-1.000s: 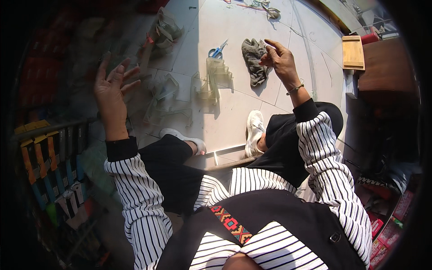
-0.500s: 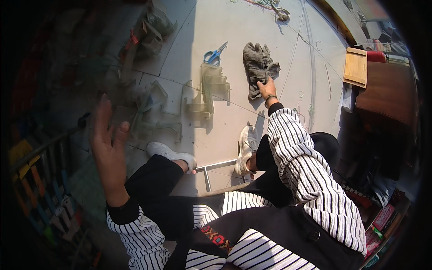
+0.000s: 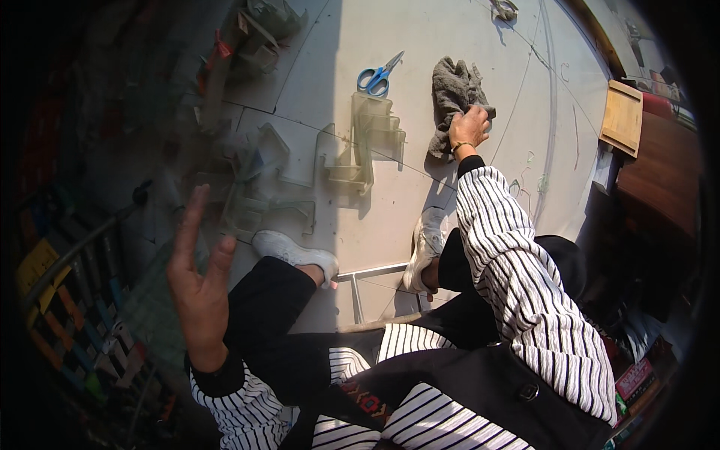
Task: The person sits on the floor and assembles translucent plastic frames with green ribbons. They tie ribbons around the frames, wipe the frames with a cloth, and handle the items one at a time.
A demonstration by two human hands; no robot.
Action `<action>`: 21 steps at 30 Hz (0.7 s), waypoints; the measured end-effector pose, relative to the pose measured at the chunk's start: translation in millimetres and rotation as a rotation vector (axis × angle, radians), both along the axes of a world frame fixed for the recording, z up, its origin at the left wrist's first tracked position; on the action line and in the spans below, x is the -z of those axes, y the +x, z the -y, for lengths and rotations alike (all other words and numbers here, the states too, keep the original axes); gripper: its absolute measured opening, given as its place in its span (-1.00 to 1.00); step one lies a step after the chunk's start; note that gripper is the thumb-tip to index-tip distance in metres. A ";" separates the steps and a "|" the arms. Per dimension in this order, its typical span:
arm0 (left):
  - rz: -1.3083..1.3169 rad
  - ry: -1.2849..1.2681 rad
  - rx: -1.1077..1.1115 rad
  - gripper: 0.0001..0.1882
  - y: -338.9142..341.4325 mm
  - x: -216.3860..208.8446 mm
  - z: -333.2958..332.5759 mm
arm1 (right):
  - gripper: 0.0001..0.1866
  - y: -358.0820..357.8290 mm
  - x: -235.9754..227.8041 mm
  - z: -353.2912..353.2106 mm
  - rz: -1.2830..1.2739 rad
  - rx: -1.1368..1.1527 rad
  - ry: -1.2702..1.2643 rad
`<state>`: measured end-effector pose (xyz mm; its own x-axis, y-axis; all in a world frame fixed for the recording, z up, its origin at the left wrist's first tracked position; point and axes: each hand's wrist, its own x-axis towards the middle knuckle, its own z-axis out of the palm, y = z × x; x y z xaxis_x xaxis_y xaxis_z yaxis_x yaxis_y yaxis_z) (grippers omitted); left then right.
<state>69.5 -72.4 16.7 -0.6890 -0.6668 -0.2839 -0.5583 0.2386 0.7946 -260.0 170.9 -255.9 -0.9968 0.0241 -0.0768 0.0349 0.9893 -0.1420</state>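
Note:
A crumpled grey cloth (image 3: 451, 86) lies on the sunlit floor ahead and to the right. My right hand (image 3: 470, 129) reaches down onto its near right part, fingers curled into the fabric. The fingertips are partly hidden in the folds. My left hand (image 3: 201, 281) is held up in the shade at the left, fingers apart and holding nothing. Between the two hands, clear plastic brackets (image 3: 364, 139) stand on the floor. A pair of blue-handled scissors (image 3: 379, 76) lies just beyond them, blades pointing away to the right.
More clear plastic pieces (image 3: 262, 161) lie in the shade on the left. At far left is a metal rack (image 3: 82, 247) with coloured strips. A wooden block (image 3: 621, 118) sits by the brown box (image 3: 658, 172) at right. My white shoes (image 3: 296, 251) flank a metal bar (image 3: 371, 271).
My right hand has closed further into the grey cloth, its fingers now curled over the folds. My left hand has dropped slightly. The whole view has shifted a little.

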 end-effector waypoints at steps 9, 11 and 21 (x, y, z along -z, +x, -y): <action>0.002 -0.020 -0.022 -0.54 -0.7 -4.0 0.4 | -0.69 161.0 6.2 54.1 0.443 -0.378 -0.365; -0.003 -0.014 -0.030 -0.56 -0.5 -5.0 -0.6 | -0.69 175.5 12.6 48.7 0.519 -0.298 -0.355; -0.153 0.115 -0.005 -0.57 0.8 -0.2 -6.2 | -0.73 168.7 -26.8 39.2 0.368 -0.050 -0.834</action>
<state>70.3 -66.2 16.9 -0.7271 -0.6391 -0.2509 -0.4297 0.1386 0.8923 -91.3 131.7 -229.1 -0.9045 -0.2239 -0.3630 0.1795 0.5722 -0.8002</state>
